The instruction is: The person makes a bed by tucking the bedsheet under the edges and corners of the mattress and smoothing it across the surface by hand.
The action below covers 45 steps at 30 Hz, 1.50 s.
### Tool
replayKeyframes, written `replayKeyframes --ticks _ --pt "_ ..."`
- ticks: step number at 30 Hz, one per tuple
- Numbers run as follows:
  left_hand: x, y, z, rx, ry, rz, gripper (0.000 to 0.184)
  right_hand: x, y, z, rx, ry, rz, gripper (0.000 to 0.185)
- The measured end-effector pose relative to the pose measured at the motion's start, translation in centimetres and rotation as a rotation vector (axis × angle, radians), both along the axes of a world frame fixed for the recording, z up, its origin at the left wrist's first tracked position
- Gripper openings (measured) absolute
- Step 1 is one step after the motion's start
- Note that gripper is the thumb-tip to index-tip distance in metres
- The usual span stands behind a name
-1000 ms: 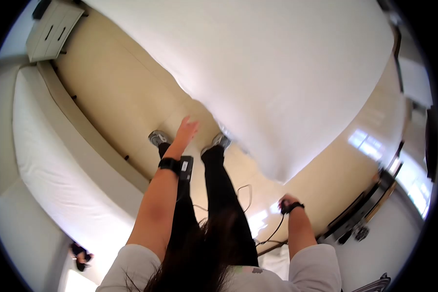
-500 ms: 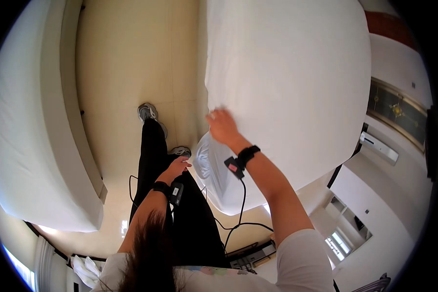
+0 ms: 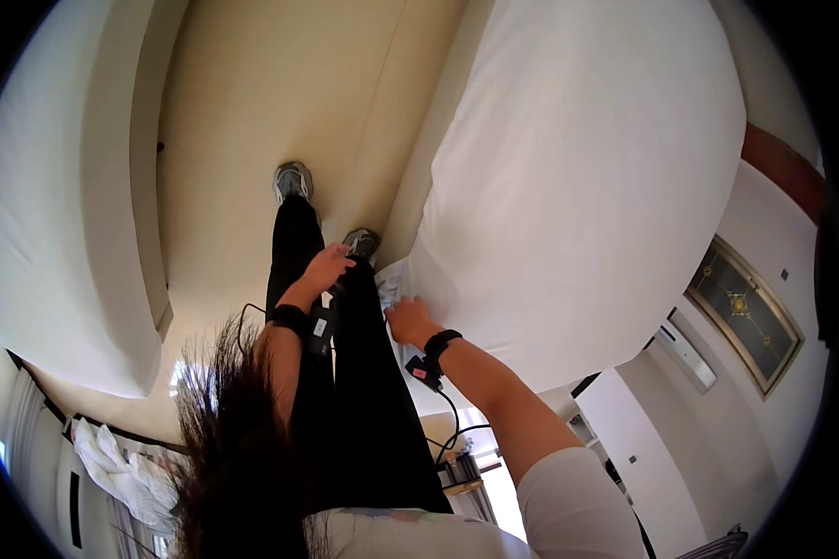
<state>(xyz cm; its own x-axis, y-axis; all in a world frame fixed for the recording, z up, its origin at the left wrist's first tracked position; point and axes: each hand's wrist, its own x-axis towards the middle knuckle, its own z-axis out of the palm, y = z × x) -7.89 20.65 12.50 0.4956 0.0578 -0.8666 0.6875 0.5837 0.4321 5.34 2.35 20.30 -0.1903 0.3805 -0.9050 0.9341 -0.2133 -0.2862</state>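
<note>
A large white sheet covers the bed on the right, with loose folds hanging at its near left corner. My right hand is at that corner with its fingers bent against the hanging fabric; whether they pinch the cloth is too small to tell. My left hand hovers in front of my knees, fingers apart, holding nothing. Each wrist carries a black strap with a small black box, the left one over my legs and the right one beside the sheet's corner.
Another white-covered bed stands on the left. Between the beds runs a beige tiled floor, where my grey shoes stand. Black cables hang from the wrist boxes. A framed panel is at the far right.
My view has turned toward the bed corner. My right hand moved from low on the right, over the sheet's edge, to its hanging corner. My left hand drew back to my knees.
</note>
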Motion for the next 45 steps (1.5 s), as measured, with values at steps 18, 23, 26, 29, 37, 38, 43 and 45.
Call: replayKeyframes --ticks 18,23,26,29,37,38,43,45 --pt "0.0 -19.8 -9.3 0.049 -0.057 0.022 0.034 2.7 2.7 -15.4 0.029 -0.292 0.5 0.032" --pt "-1.4 -20.0 -10.6 -0.061 -0.034 0.084 0.034 3.2 1.4 -15.2 0.091 -0.319 0.772 0.037" --pt "0.3 -18.6 -10.1 -0.082 -0.07 0.071 0.037 3.2 2.3 -15.4 -0.034 -0.304 0.84 0.036" --pt "1.4 -14.9 -7.4 -0.092 -0.07 0.023 0.039 3.1 2.9 -16.8 -0.188 -0.316 0.746 0.034" --pt "-0.2 -12.3 -8.1 -0.175 -0.173 0.214 0.038 4.7 3.1 -14.8 -0.098 -0.278 0.53 0.028" --pt "0.1 -13.5 -9.0 -0.147 -0.161 0.286 0.039 4.6 2.9 -14.8 -0.17 -0.272 0.523 0.028" --pt "5.2 -22.1 -13.5 -0.172 -0.321 0.657 0.041 4.8 2.5 -13.7 -0.206 -0.286 0.523 0.028" --pt "7.7 -24.3 -13.7 -0.737 0.062 0.665 0.042 4.8 1.6 -14.2 -0.181 -0.29 0.45 0.028"
